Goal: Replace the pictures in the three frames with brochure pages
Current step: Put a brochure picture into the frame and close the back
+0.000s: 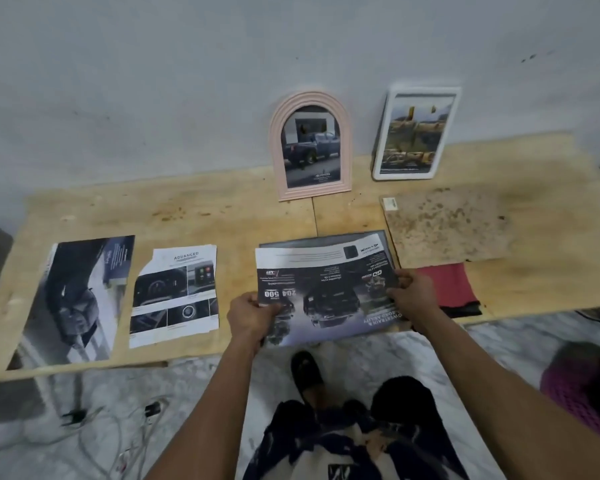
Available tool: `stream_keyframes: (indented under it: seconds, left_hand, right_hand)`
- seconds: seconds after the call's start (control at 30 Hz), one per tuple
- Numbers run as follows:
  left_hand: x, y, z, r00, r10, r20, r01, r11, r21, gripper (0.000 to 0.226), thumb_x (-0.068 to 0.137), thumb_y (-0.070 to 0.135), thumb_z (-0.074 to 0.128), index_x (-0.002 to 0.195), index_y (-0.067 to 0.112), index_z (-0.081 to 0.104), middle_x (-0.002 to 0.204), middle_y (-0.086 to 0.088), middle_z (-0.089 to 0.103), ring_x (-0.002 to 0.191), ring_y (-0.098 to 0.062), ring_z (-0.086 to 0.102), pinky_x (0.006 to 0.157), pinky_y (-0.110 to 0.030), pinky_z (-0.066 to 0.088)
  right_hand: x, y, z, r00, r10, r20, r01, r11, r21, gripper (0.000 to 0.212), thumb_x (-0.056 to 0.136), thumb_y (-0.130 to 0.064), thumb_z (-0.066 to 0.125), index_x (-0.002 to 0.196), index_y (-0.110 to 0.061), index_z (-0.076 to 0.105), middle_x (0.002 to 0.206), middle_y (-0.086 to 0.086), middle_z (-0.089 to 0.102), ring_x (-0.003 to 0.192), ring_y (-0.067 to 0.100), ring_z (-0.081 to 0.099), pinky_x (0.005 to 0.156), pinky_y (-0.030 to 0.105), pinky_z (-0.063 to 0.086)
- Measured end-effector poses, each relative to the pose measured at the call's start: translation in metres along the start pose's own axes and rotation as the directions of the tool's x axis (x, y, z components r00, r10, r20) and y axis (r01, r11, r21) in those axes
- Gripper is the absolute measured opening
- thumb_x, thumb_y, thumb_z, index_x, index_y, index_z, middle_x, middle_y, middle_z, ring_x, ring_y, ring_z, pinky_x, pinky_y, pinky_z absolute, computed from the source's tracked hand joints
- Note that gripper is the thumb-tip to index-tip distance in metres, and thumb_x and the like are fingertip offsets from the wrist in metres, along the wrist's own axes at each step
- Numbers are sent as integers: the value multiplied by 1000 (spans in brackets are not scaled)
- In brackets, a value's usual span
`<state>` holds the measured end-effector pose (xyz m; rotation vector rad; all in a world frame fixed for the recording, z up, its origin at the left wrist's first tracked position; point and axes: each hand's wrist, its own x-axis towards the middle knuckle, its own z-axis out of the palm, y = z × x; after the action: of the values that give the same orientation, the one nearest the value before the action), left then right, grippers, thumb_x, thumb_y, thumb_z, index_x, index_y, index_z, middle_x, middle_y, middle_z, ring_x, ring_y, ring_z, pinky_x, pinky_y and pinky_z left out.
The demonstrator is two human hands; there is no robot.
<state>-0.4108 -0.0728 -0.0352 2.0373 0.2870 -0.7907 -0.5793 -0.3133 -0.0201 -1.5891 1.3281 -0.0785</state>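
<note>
The left hand [248,315] and right hand [411,294] each pinched a side of a brochure page [326,289], holding it over a dark flat frame [378,237] at the table's [222,216] front edge. By the back edge, the pink arched frame [310,147] and the white frame [417,133] stood against the wall, both seemingly already refilled. Likely only this third frame remained. Two loose pages [174,296] lay towards the left end.

The light is dim, flat and cool, with only soft shadows under the worktop [222,216] edge. The whole picture is soft and slightly blurred, print unreadable in places. Wide-angle distortion bows the worktop and stretches the forearms toward the lower corners.
</note>
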Motion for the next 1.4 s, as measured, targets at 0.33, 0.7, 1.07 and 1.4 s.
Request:
stream_keyframes:
  seconds: [0.33, 0.7, 1.07, 1.4]
  left_hand:
    - [7, 5, 23, 982, 186, -30, -149, 866, 478, 51, 80, 26, 80, 123, 21, 54, 110, -6, 70, 97, -33, 66, 69, -34, 44]
    - [18, 10, 40, 971, 236, -30, -152, 713, 685, 41, 85, 27, 71, 122, 15, 57, 120, -10, 53, 110, -34, 56, 77, -47, 52]
    - [21, 6, 38, 981, 192, -21, -140, 785, 604, 57, 83, 31, 75, 131, 20, 46, 125, -13, 49, 118, -37, 50, 89, -48, 49]
    - [22, 7, 34, 983, 185, 2, -148, 782, 606, 67, 82, 35, 76, 136, 18, 41, 129, -13, 47, 120, -37, 49, 89, -48, 48]
  right_hand:
    - [24, 4, 10, 997, -29, -72, 8, 962, -272, 37, 79, 1, 70, 114, -5, 59, 97, 14, 68, 82, 27, 61, 64, 29, 48]
    - [45, 14, 14, 1000, 24, -18, -29, 913, -407, 23, 88, -24, 61, 106, -16, 50, 92, 7, 61, 76, 25, 59, 60, 32, 46]
    - [43, 6, 24, 997, -66, 32, 72, 800, -595, 46, 87, -24, 63, 129, -22, 43, 130, 9, 40, 114, 31, 45, 80, 44, 50]
    - [45, 5, 27, 997, -74, 37, 81, 778, -623, 43, 88, -20, 60, 128, -21, 44, 131, 10, 39, 115, 31, 41, 82, 41, 45]
